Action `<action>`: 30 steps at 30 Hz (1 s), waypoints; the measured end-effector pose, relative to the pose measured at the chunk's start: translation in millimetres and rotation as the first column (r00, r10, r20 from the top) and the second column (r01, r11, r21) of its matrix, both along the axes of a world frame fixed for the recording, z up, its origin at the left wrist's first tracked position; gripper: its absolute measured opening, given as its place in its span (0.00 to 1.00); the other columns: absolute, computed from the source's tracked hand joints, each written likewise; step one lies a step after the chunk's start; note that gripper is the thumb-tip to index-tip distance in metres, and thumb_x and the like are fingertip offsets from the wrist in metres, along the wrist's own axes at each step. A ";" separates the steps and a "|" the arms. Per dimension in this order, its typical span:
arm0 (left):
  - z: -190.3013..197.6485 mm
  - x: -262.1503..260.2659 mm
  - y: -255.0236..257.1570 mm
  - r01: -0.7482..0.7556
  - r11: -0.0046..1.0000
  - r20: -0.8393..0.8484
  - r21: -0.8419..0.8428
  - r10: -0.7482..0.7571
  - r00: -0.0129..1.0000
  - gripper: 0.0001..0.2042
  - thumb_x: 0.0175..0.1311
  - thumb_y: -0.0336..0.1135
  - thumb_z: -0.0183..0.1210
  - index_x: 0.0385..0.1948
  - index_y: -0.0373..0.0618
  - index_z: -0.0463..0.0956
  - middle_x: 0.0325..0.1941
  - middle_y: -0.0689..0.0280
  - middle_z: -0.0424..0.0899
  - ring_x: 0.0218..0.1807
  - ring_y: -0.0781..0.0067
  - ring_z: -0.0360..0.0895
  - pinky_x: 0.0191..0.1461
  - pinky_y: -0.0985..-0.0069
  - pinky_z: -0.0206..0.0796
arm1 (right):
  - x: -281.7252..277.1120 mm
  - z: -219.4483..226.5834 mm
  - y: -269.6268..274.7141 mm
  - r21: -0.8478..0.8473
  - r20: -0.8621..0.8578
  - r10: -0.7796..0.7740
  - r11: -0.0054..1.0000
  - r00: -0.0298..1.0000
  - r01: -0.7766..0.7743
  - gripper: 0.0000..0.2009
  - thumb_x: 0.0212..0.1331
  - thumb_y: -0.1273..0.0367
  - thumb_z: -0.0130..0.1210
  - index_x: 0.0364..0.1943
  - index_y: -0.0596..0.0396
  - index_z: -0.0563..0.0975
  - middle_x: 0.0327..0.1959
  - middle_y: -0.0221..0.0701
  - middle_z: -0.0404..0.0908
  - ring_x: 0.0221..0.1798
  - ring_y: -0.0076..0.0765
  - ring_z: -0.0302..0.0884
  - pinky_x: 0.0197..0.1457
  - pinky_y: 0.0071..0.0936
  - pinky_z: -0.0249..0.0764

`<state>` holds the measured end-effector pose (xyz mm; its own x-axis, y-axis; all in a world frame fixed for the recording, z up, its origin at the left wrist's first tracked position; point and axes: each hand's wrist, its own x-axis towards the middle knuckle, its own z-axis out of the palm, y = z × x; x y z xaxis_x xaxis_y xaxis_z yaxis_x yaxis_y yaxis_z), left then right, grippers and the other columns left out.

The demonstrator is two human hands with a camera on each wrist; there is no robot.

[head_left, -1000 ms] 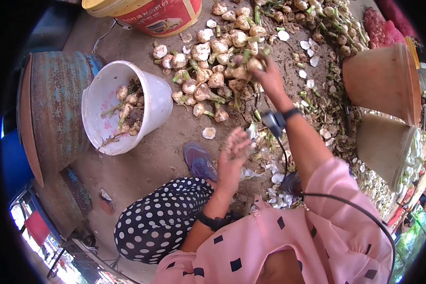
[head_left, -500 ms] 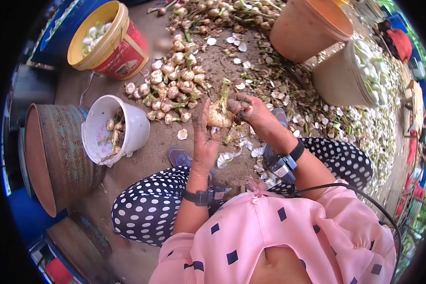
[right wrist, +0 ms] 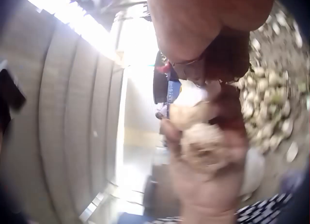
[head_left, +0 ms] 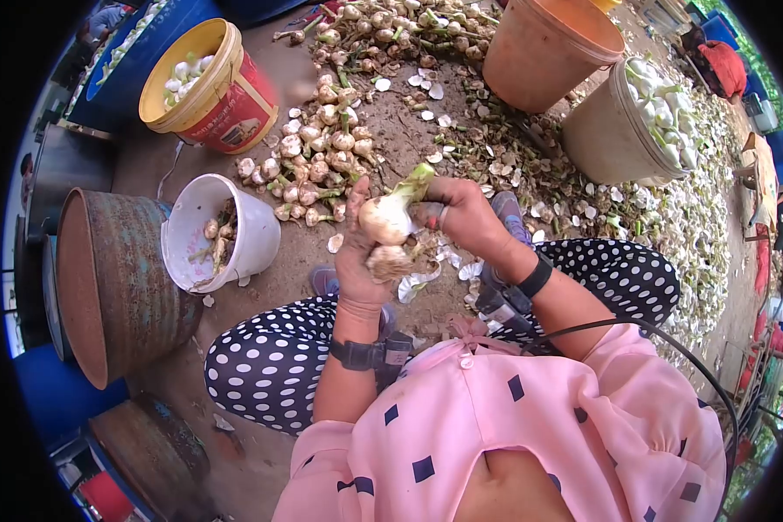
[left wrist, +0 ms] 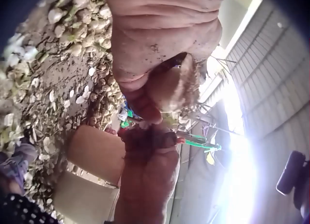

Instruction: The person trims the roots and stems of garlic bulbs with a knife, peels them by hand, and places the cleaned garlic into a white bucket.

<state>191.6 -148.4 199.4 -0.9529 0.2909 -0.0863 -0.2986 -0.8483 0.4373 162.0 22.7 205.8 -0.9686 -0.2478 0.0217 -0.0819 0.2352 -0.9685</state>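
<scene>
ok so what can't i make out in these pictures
- Left wrist view: what the right hand grips, if anything; deep shadow swallows its fingertips.
- Right wrist view: surface detail of the garlic bulb; blur smears it.
- Head view: the bottom of the yellow bucket; white bulbs cover it.
- Head view: the full blue tub; the picture's top edge cuts it off.

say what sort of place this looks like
Probably an open-air yard for cleaning garlic: soil-stained bulbs lie heaped on bare ground, shed skins litter much of it, and a pale bucket holds many clean white bulbs.
</scene>
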 end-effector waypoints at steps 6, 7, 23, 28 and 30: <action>-12.2 -3.5 3.2 0.059 0.984 0.048 -0.166 -0.052 0.998 0.23 0.58 0.42 0.59 0.53 0.46 0.63 0.42 0.57 0.76 0.31 0.63 0.79 0.30 0.74 0.76 | 4.5 -13.1 2.0 -0.182 0.097 -0.081 0.978 0.992 0.097 0.14 0.46 0.78 0.57 0.41 0.58 0.80 0.32 0.29 0.81 0.35 0.25 0.76 0.41 0.25 0.72; -9.8 -3.9 2.4 0.093 0.988 0.072 -0.125 -0.085 0.994 0.24 0.58 0.44 0.58 0.53 0.44 0.63 0.40 0.56 0.77 0.29 0.64 0.78 0.27 0.75 0.75 | 5.8 -11.5 1.0 -0.261 0.277 -0.011 0.962 0.961 0.086 0.13 0.49 0.79 0.55 0.41 0.59 0.80 0.32 0.28 0.81 0.35 0.23 0.75 0.40 0.24 0.72; -37.3 -3.7 1.6 -0.177 0.514 -0.253 -0.839 -0.081 0.964 0.29 0.47 0.37 0.69 0.53 0.43 0.69 0.50 0.63 0.75 0.52 0.67 0.74 0.56 0.73 0.69 | 13.7 15.8 11.1 -0.080 0.316 -0.136 0.982 0.939 0.169 0.09 0.47 0.79 0.54 0.33 0.61 0.81 0.25 0.29 0.81 0.26 0.23 0.74 0.34 0.24 0.71; -16.1 -8.7 -8.4 0.178 0.959 -0.237 -0.221 -0.230 0.944 0.25 0.51 0.33 0.66 0.53 0.43 0.70 0.53 0.62 0.75 0.52 0.68 0.75 0.51 0.74 0.73 | 10.6 15.3 19.2 -0.494 0.594 0.023 0.800 0.804 0.342 0.08 0.52 0.76 0.58 0.37 0.61 0.79 0.26 0.27 0.79 0.29 0.19 0.74 0.36 0.20 0.71; -21.8 -12.1 -6.3 0.126 0.871 0.072 -0.475 -0.104 0.992 0.20 0.59 0.34 0.60 0.53 0.44 0.70 0.52 0.62 0.76 0.48 0.69 0.76 0.43 0.74 0.76 | 13.8 15.7 12.2 -0.437 0.505 0.037 0.873 0.863 0.218 0.07 0.53 0.75 0.59 0.36 0.61 0.79 0.26 0.27 0.79 0.30 0.18 0.74 0.36 0.19 0.71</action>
